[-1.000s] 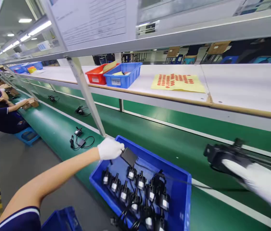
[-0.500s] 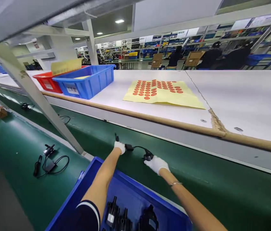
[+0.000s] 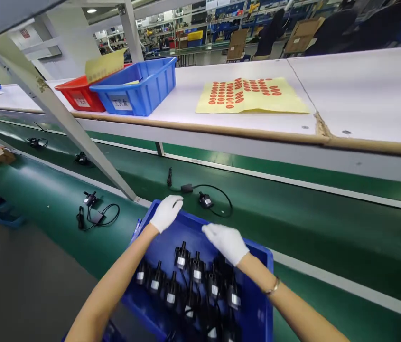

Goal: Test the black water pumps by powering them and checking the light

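Note:
My left hand (image 3: 167, 212), in a white glove, is over the back left rim of a blue crate (image 3: 271, 285). Its fingers are loosely bent and hold nothing. My right hand (image 3: 227, 242), also gloved, hovers above the crate's back right part, its fingers stretched out and empty. Below both hands, several small black pump-like units (image 3: 197, 273) with white labels and outlet stubs lie in the crate among their cables. On the green belt just beyond, another black pump-like unit (image 3: 205, 200) rests apart from my hands, its cable running to a small black box (image 3: 186, 188).
A second cabled unit (image 3: 90, 198) lies on the near green surface at left. Above the belt, a white shelf (image 3: 364, 95) bears a yellow sheet of red stickers (image 3: 253, 97), a blue bin (image 3: 143, 92) and a red bin (image 3: 79, 92). A slanted metal post (image 3: 79, 137) stands left.
Both hands have let go of the cabled unit, leaving it on the belt, and have drawn back over the crate. The view has tilted down, showing more of the crate.

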`<state>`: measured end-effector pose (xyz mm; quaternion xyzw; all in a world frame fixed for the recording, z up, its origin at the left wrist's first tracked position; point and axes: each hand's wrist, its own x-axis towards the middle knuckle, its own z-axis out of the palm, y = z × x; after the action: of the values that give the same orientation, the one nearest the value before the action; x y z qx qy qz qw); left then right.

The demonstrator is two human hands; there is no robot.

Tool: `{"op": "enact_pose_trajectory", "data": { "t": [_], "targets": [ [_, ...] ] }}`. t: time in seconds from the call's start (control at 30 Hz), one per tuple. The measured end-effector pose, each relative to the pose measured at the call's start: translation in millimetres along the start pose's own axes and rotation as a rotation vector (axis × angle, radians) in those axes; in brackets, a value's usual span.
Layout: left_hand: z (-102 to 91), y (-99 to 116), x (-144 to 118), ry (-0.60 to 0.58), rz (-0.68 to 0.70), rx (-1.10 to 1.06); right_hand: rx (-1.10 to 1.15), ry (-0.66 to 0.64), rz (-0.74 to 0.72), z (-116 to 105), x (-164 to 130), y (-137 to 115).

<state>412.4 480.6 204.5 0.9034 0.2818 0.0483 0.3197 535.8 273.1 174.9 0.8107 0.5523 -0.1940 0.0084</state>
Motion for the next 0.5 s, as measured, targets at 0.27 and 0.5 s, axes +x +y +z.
{"op": "enact_pose_trajectory", "data": {
  "t": [0.27,0.5],
  "targets": [
    [39.5,-23,-193,-0.042,-0.196,-0.429,-0.047,-0.126,0.031,70,-20,-79],
    [49.6,-46,-271,-0.003,-0.362,-0.699,-0.045,-0.113,0.371,51,-40,-1]
  ]
}}
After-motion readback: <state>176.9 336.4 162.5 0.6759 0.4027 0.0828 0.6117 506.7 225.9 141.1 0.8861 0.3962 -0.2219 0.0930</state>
